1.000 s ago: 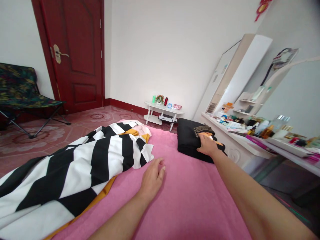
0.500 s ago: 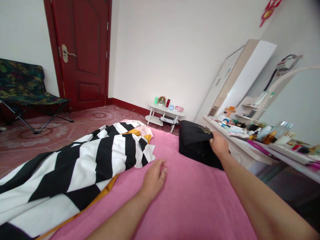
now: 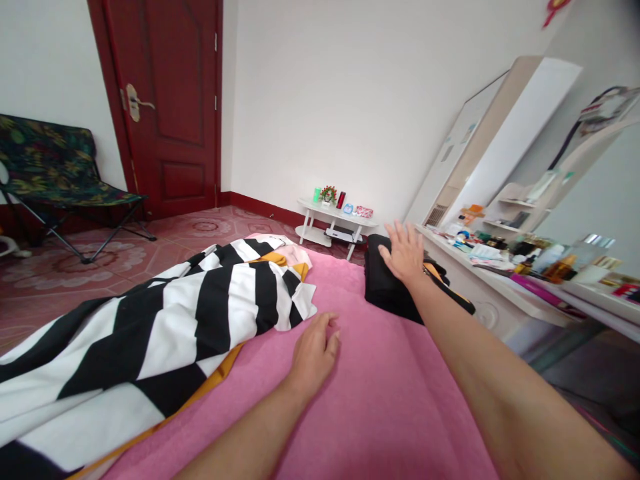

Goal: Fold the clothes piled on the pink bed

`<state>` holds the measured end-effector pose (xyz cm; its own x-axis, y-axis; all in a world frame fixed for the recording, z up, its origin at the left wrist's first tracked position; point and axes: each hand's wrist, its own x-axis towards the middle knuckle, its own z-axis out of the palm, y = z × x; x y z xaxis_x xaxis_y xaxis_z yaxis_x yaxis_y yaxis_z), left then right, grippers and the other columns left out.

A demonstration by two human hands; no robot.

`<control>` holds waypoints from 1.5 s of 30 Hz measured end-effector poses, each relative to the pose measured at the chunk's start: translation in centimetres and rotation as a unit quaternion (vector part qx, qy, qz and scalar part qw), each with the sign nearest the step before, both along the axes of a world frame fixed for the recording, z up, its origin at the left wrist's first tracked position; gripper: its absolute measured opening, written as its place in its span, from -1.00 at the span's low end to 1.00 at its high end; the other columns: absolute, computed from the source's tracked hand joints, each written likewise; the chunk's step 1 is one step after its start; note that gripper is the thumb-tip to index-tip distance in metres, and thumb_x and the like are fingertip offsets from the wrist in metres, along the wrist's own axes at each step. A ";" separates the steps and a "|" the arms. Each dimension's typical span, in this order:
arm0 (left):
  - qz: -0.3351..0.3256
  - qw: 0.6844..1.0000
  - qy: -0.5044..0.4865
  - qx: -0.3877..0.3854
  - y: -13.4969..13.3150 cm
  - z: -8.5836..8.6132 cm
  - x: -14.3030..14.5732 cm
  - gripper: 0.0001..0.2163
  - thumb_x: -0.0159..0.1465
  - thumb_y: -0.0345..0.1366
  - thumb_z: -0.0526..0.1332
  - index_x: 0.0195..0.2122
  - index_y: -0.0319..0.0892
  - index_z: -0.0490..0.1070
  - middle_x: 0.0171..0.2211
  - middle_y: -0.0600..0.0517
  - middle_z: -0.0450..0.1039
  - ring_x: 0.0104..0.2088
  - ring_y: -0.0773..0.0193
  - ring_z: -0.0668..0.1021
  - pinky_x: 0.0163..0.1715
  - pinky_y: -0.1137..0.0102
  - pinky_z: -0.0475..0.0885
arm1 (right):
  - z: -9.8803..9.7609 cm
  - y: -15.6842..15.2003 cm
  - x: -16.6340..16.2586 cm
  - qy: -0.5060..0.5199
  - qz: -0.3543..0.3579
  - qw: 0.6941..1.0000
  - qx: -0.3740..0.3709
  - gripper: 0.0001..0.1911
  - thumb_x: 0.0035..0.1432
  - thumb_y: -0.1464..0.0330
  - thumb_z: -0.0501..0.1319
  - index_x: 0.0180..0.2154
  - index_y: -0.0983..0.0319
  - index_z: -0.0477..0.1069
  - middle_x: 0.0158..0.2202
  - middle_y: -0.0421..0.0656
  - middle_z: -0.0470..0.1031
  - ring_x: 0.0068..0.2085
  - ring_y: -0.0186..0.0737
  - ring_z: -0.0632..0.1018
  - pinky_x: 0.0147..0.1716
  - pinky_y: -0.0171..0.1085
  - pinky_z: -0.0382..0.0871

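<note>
My right hand (image 3: 406,255) is stretched far forward with its fingers spread, lying flat on top of a folded black garment (image 3: 385,287) at the far right corner of the pink bedspread (image 3: 370,393). An orange edge of cloth shows under the black fold beside my wrist. My left hand (image 3: 315,352) rests palm down on the pink bedspread, fingers loosely together and holding nothing. It lies just to the right of a black-and-white striped blanket (image 3: 165,333) with an orange lining.
A white dressing table (image 3: 505,287) crowded with bottles and a mirror runs along the bed's right side. A small white side table (image 3: 336,223) stands by the far wall. A dark red door (image 3: 167,100) and a folding chair (image 3: 55,180) are at the left.
My right hand let go of the black garment's edge, opened, and now lies flat on top of it. The garment's fold is pressed down. My left hand has hardly moved.
</note>
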<state>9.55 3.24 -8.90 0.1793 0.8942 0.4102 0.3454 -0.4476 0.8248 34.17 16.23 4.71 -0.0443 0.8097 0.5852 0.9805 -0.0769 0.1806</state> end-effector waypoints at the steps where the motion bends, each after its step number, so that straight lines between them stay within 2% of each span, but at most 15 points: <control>1: 0.001 1.000 0.001 -0.003 0.0 0.0 0.0 -0.70 0.22 -0.37 0.08 0.00 -0.15 0.32 -0.09 -0.03 0.44 -0.09 0.17 0.47 -0.07 0.28 0.34 | -1.4 0.6 0.2 0.013 -0.018 0.999 -0.047 -0.47 0.25 0.15 -0.06 0.21 0.10 0.15 0.28 -0.12 0.12 0.26 0.07 0.09 0.16 0.19 -0.05; 4: -0.003 1.000 0.019 -0.009 0.0 -0.1 -0.1 -0.68 0.21 -0.36 0.09 0.01 -0.13 0.31 -0.10 -0.02 0.44 -0.11 0.17 0.48 -0.10 0.28 0.36 | -3.9 2.2 1.0 0.050 -0.054 0.984 -0.165 -0.46 0.25 0.08 -0.10 0.21 0.06 0.17 0.28 -0.13 0.14 0.27 0.10 0.10 0.14 0.30 -0.09; 7: -0.010 0.999 0.039 -0.012 0.0 -0.1 -0.1 -0.67 0.20 -0.35 0.09 0.01 -0.12 0.30 -0.11 -0.01 0.45 -0.13 0.17 0.49 -0.12 0.29 0.36 | -3.2 2.7 1.1 0.061 -0.060 0.968 -0.237 -0.37 0.20 -0.02 -0.06 0.23 0.06 0.13 0.30 -0.12 0.09 0.28 0.15 0.08 0.12 0.35 -0.08; 10: -0.011 0.999 0.044 -0.008 0.0 -0.1 -0.1 -0.68 0.21 -0.35 0.08 0.01 -0.14 0.30 -0.10 -0.02 0.44 -0.11 0.18 0.48 -0.09 0.28 0.35 | -2.2 1.8 1.1 0.027 -0.031 0.991 -0.130 -0.36 0.24 -0.02 -0.11 0.26 0.10 0.06 0.32 -0.08 0.03 0.30 0.12 0.02 0.15 0.31 -0.13; 13: -0.010 0.999 0.046 0.001 0.0 -0.1 -0.1 -0.67 0.21 -0.35 0.08 0.02 -0.14 0.29 -0.09 -0.03 0.43 -0.09 0.17 0.47 -0.06 0.28 0.34 | -2.8 0.7 2.1 0.015 -0.021 0.999 -0.025 -0.42 0.31 0.09 -0.21 0.28 0.12 0.01 0.34 -0.07 -0.04 0.32 0.06 -0.02 0.18 0.25 -0.17; 16: -0.009 0.999 0.049 -0.001 0.1 -0.1 -0.1 -0.67 0.21 -0.35 0.08 0.02 -0.13 0.29 -0.09 -0.02 0.44 -0.10 0.17 0.48 -0.09 0.29 0.35 | -3.3 0.5 3.6 0.070 -0.048 0.986 -0.141 -0.44 0.29 0.07 -0.16 0.25 0.09 0.10 0.31 -0.07 0.06 0.28 0.10 0.11 0.12 0.25 0.03; 18: -0.009 0.999 0.048 -0.005 0.2 -0.1 -0.1 -0.67 0.21 -0.35 0.08 0.02 -0.12 0.29 -0.10 -0.02 0.44 -0.12 0.17 0.48 -0.10 0.28 0.35 | -2.9 0.4 3.6 0.088 -0.054 0.982 -0.160 -0.44 0.28 0.05 -0.13 0.21 0.10 0.17 0.28 -0.04 0.12 0.25 0.13 0.16 0.09 0.28 0.06; 21: 0.002 0.999 0.041 -0.004 0.4 -0.3 0.0 -0.66 0.20 -0.37 0.08 0.02 -0.14 0.29 -0.10 -0.02 0.44 -0.12 0.17 0.48 -0.09 0.28 0.35 | -3.0 -1.6 1.0 0.084 -0.013 0.996 0.002 -0.44 0.32 0.11 -0.21 0.21 0.20 0.18 0.28 -0.01 0.12 0.29 0.04 0.09 0.18 0.22 -0.09; 23: 0.005 0.999 0.035 0.003 0.5 -0.3 0.0 -0.66 0.20 -0.38 0.08 0.02 -0.15 0.29 -0.10 -0.03 0.44 -0.11 0.18 0.48 -0.07 0.28 0.35 | -4.9 -4.4 -1.9 0.077 0.057 0.993 0.066 -0.44 0.34 0.17 -0.26 0.24 0.23 0.11 0.31 -0.04 0.05 0.31 -0.10 0.03 0.24 0.07 -0.15; 24: 0.005 0.999 0.031 0.008 0.6 -0.4 0.0 -0.66 0.19 -0.39 0.08 0.02 -0.15 0.29 -0.10 -0.04 0.44 -0.10 0.18 0.47 -0.05 0.28 0.34 | -6.4 -6.0 -3.5 0.068 0.101 0.992 0.023 -0.44 0.33 0.16 -0.24 0.26 0.20 0.08 0.32 -0.08 0.02 0.32 -0.14 0.02 0.25 0.02 -0.15; 26: 0.003 1.000 0.023 0.021 0.7 -0.4 0.0 -0.67 0.19 -0.41 0.08 0.00 -0.16 0.30 -0.10 -0.05 0.44 -0.08 0.18 0.46 -0.03 0.28 0.33 | -9.8 -9.2 -6.2 0.054 0.167 0.974 -0.145 -0.43 0.32 0.13 -0.23 0.29 0.15 0.00 0.33 -0.12 -0.01 0.32 -0.18 0.03 0.24 -0.03 -0.11; 27: 0.002 0.999 0.020 0.026 0.7 -0.5 0.0 -0.67 0.19 -0.42 0.08 -0.01 -0.16 0.31 -0.10 -0.05 0.44 -0.08 0.18 0.46 -0.02 0.27 0.32 | -11.2 -10.5 -7.4 0.062 0.166 0.958 -0.225 -0.43 0.32 0.12 -0.24 0.30 0.12 -0.03 0.34 -0.15 -0.04 0.32 -0.18 0.02 0.24 -0.03 -0.09; 29: -0.004 0.999 0.017 0.035 0.7 -0.6 -0.1 -0.68 0.17 -0.45 0.08 -0.03 -0.17 0.32 -0.11 -0.04 0.44 -0.08 0.18 0.46 -0.02 0.27 0.32 | -13.2 -12.3 -9.1 0.091 0.121 0.942 -0.299 -0.42 0.32 0.11 -0.25 0.31 0.09 -0.06 0.36 -0.16 -0.12 0.34 -0.14 -0.05 0.24 0.01 -0.14; 35: -0.042 0.995 0.078 0.055 -0.1 -0.5 -0.2 -0.76 0.16 -0.48 0.07 -0.18 -0.22 0.40 -0.22 -0.05 0.43 -0.20 0.22 0.46 -0.12 0.31 0.35 | -12.8 -14.6 -12.0 0.151 -0.015 0.945 -0.289 -0.43 0.31 0.16 -0.22 0.31 0.08 -0.11 0.37 -0.14 -0.21 0.34 -0.03 -0.12 0.21 0.13 -0.19; 45: -0.082 0.980 0.162 0.081 -3.2 0.3 -1.5 -0.76 0.16 -0.48 0.06 -0.25 -0.19 0.49 -0.21 -0.03 0.43 -0.13 0.21 0.44 -0.03 0.32 0.31 | -13.2 -20.3 -14.0 0.185 -0.053 0.948 -0.254 -0.43 0.30 0.16 -0.25 0.30 0.12 -0.03 0.36 -0.11 -0.11 0.33 0.04 -0.07 0.20 0.14 -0.17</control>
<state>8.09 0.08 -8.58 0.4600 0.7697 0.4427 0.4895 -0.6358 0.5968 20.15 -4.04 -8.52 0.1848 0.9797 0.0777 0.9756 -0.1733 -0.1347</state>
